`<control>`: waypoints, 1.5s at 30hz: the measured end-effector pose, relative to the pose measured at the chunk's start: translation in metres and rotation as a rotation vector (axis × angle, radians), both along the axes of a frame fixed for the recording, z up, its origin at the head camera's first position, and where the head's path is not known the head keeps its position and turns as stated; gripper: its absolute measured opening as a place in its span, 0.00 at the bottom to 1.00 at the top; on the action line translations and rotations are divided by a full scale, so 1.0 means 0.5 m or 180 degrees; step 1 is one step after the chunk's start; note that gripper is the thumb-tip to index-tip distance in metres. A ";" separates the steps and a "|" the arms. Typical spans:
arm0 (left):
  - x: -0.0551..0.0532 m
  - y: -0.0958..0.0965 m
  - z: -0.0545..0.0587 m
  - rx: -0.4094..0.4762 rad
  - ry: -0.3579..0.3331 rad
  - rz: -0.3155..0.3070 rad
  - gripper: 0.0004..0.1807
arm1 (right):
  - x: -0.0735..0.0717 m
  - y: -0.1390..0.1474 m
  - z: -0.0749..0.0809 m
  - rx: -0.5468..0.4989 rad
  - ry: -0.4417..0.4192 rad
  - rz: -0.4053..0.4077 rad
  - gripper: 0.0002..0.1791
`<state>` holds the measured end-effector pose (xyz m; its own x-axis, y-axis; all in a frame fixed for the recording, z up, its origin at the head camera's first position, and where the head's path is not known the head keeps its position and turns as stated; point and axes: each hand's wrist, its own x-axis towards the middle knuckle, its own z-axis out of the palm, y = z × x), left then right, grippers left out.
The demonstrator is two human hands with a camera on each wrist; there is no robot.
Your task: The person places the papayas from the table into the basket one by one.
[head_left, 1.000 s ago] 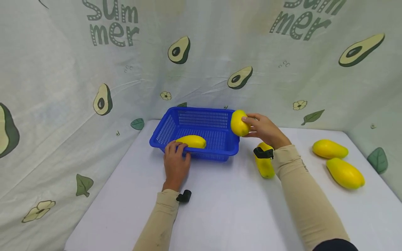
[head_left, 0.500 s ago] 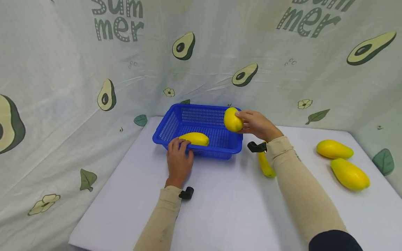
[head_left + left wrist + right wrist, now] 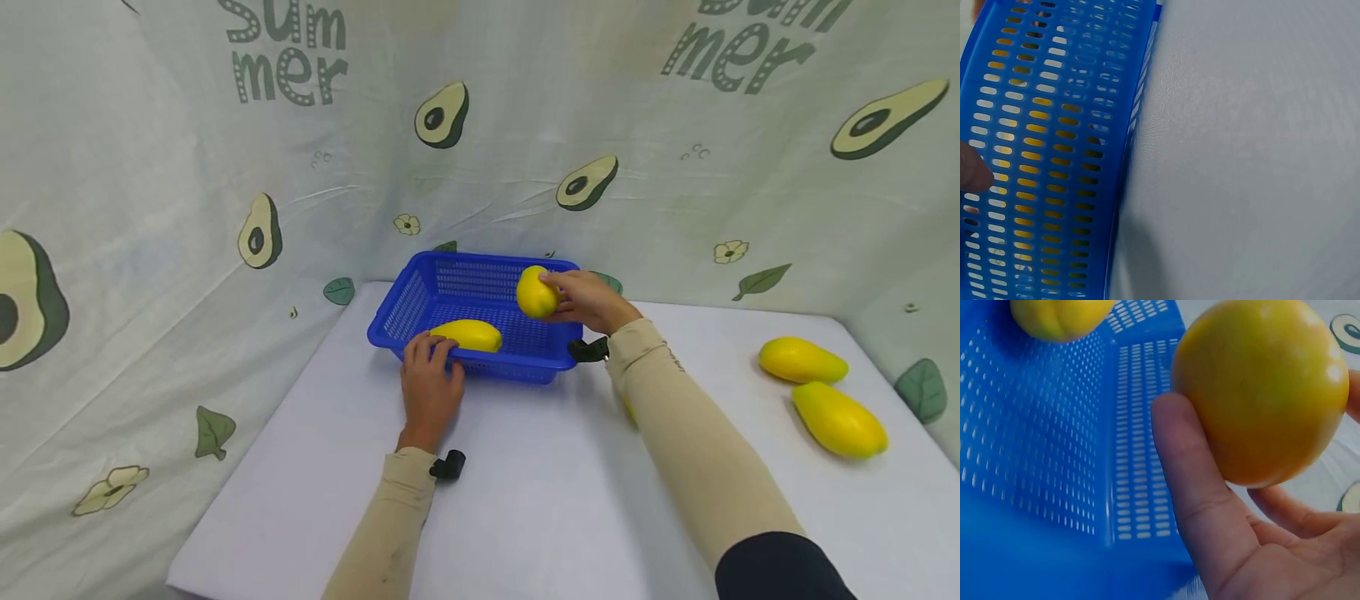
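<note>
A blue plastic basket [image 3: 495, 364] with slotted walls stands on the white table. My left hand [image 3: 430, 392] grips its near rim at the left, fingers over the edge and the thumb [image 3: 972, 169] against the outer wall. Inside, close to those fingers, lies one yellow papaya [image 3: 472, 335]. My right hand [image 3: 588, 300] holds another yellow papaya [image 3: 536, 293] above the right part of the basket, end toward the head camera. In the right wrist view the thumb and fingers go around this papaya [image 3: 1260, 394], with the basket floor below to the left.
Two more yellow papayas [image 3: 802, 360] [image 3: 840, 421] lie side by side on the table's right. Another papaya [image 3: 630, 410] is mostly hidden under my right forearm. A pale curtain [image 3: 495, 208] printed with avocados hangs behind the table [image 3: 525, 500].
My right hand has carried its papaya leftward from the basket's right edge to over the interior. The left hand keeps its grip on the rim. The head view has shifted slightly.
</note>
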<state>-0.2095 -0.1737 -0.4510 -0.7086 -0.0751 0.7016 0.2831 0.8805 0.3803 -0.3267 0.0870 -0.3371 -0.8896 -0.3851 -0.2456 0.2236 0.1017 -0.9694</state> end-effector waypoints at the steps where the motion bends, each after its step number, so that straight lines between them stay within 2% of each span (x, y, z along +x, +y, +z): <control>1: -0.001 0.001 0.000 0.0004 -0.0013 -0.0009 0.15 | 0.000 -0.003 0.001 0.0018 -0.0007 -0.0015 0.37; 5: -0.002 0.000 0.003 -0.0018 -0.0048 -0.0007 0.15 | -0.014 -0.022 0.005 0.0111 -0.0027 -0.0042 0.37; 10: -0.002 0.000 0.013 -0.0004 0.0014 0.0009 0.15 | -0.042 -0.050 0.002 0.0227 -0.0098 -0.0094 0.34; 20: -0.001 0.010 0.000 -0.0003 0.0046 -0.0006 0.15 | -0.064 -0.069 -0.032 0.0428 -0.0170 -0.0148 0.33; 26: -0.006 0.009 -0.006 -0.0059 0.0032 0.0026 0.15 | -0.068 -0.073 -0.040 0.0532 -0.0130 -0.0187 0.35; 37: -0.003 0.002 -0.002 -0.0059 -0.0160 0.0094 0.15 | -0.074 -0.093 -0.043 0.1010 -0.0127 0.0217 0.37; 40: -0.004 0.001 -0.002 -0.0062 -0.0158 0.0103 0.15 | -0.075 -0.098 -0.045 0.1084 -0.0129 0.0266 0.38; 45: -0.006 0.001 -0.005 -0.0068 -0.0035 0.0063 0.15 | -0.084 -0.100 -0.059 0.1102 -0.0220 0.0262 0.38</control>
<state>-0.2125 -0.1734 -0.4534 -0.7148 -0.0744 0.6954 0.2614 0.8939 0.3643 -0.3688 0.0371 -0.3664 -0.8358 -0.3382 -0.4325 0.2648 0.4418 -0.8572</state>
